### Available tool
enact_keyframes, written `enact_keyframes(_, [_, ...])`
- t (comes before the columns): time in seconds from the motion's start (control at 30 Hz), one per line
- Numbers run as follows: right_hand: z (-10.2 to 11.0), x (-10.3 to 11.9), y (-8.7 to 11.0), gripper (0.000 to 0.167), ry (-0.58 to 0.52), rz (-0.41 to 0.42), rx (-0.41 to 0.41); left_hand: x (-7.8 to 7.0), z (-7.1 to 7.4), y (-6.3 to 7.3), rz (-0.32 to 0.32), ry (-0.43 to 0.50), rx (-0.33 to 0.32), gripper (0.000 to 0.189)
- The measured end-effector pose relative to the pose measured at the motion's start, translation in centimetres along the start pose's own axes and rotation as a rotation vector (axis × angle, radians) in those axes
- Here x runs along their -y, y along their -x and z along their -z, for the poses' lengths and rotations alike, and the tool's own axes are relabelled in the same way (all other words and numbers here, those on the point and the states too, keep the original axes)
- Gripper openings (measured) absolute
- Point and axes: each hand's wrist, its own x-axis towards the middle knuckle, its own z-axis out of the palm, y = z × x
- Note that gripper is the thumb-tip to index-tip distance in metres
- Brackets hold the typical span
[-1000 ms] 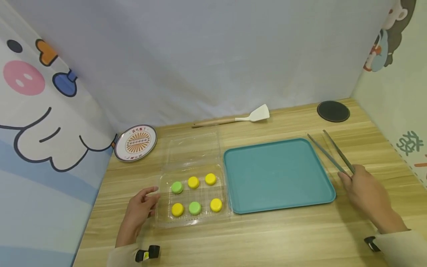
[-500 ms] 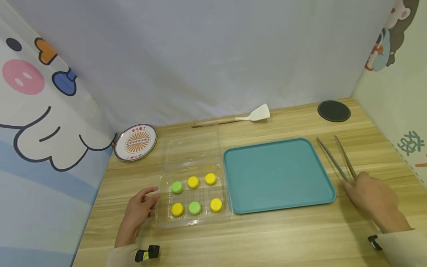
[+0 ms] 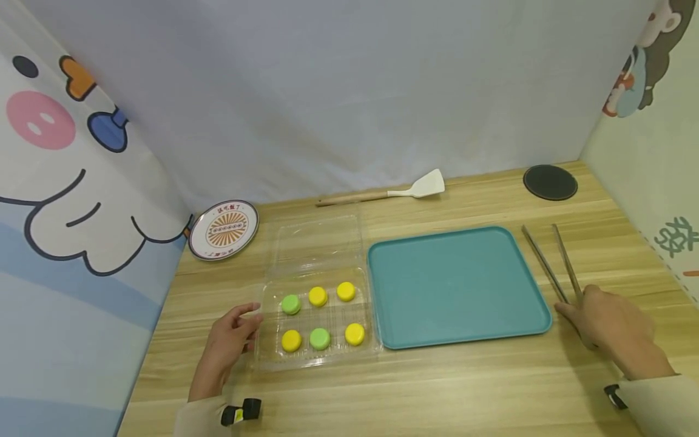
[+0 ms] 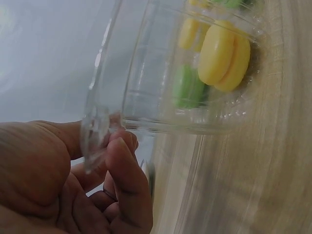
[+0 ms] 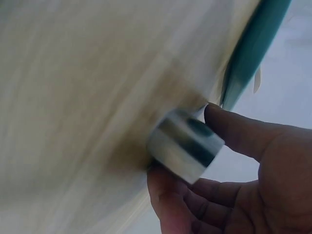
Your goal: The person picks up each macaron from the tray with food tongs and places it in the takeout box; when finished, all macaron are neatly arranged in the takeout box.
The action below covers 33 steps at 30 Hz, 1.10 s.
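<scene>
In the head view, my left hand (image 3: pixel 227 340) is at the left edge of a clear plastic box (image 3: pixel 333 315); its lid lies folded back behind it. The left wrist view shows that hand's thumb and fingers pinching the box's rim (image 4: pixel 100 126). Several yellow macarons (image 3: pixel 354 334) and two green macarons (image 3: pixel 319 338) sit in two rows inside. My right hand (image 3: pixel 617 328) grips metal tongs (image 3: pixel 551 273) near their bent end, right of a teal tray (image 3: pixel 453 291). Their two arms stand spread, tips pointing away. In the right wrist view, the tongs' shiny bend (image 5: pixel 185 145) lies between thumb and fingers.
At the back left is a patterned plate (image 3: pixel 224 230). A white spatula (image 3: pixel 426 184) with a wooden handle lies along the table's back edge. A round black coaster (image 3: pixel 550 182) occupies the back right corner. Printed curtains surround the wooden table (image 3: pixel 415 388).
My right hand has brought the tongs rightward and a little nearer to me, away from the tray's right side. The left hand stays at the box.
</scene>
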Motion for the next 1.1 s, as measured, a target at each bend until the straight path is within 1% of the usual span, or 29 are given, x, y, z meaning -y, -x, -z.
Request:
enact_keyframes(0.1, [0.0,0.0,-0.1,0.062,0.002,0.004,0.003,0.0,0.0,0.1,0.005,-0.017,-0.004,0.041])
enact_keyframes(0.23, [0.1,0.2,-0.2,0.063,0.007,0.0,0.008,0.0,0.1,0.1,0.003,-0.037,-0.005,0.041])
enact_keyframes(0.33, [0.3,1.2,-0.3,0.063,0.018,0.047,-0.062,-0.1,0.3,0.2,-0.002,-0.053,-0.003,0.041])
enact_keyframes(0.4, [0.8,2.7,-0.6,0.061,0.025,0.082,-0.12,-0.1,0.5,0.2,0.0,-0.068,-0.004,0.041])
enact_keyframes(0.47, [1.2,5.1,-1.0,0.06,0.035,0.147,-0.17,-0.2,0.7,0.1,-0.007,-0.084,-0.004,0.044])
enact_keyframes(0.5, [1.4,6.5,-1.4,0.06,0.043,0.179,-0.179,-0.2,1.0,0.1,-0.011,-0.096,-0.002,0.045])
enact_keyframes(0.57, [1.5,9.8,-2.2,0.057,0.03,0.247,-0.166,-0.6,1.5,-0.2,-0.026,-0.107,0.014,0.047])
enact_keyframes(0.6, [1.5,11.6,-2.7,0.057,0.024,0.293,-0.147,-0.9,1.9,-0.4,-0.035,-0.119,0.028,0.047])
enact_keyframes(0.67, [1.2,15.0,-4.0,0.051,-0.006,0.405,-0.115,-1.6,2.6,-1.1,-0.064,-0.155,0.071,0.048])
enact_keyframes(0.77, [0.7,20.0,-6.4,0.043,-0.116,0.551,-0.029,-3.0,3.7,-2.9,-0.116,-0.212,0.16,0.049])
enact_keyframes(0.83, [0.3,23.0,-8.0,0.042,-0.21,0.607,0.042,-3.7,4.3,-4.3,-0.14,-0.248,0.194,0.048])
enact_keyframes(0.9, [-0.2,25.7,-9.6,0.043,-0.317,0.615,0.102,-4.3,4.9,-5.6,-0.169,-0.275,0.197,0.046])
enact_keyframes(0.93, [-0.5,26.9,-10.4,0.044,-0.368,0.601,0.127,-4.5,5.1,-6.3,-0.18,-0.287,0.192,0.044])
enact_keyframes(1.0, [-1.2,28.8,-11.6,0.046,-0.477,0.539,0.172,-4.8,5.3,-7.5,-0.204,-0.308,0.183,0.043])
enact_keyframes(1.1, [-2.0,30.7,-12.8,0.049,-0.641,0.426,0.232,-5.0,5.5,-9.2,-0.228,-0.318,0.183,0.043])
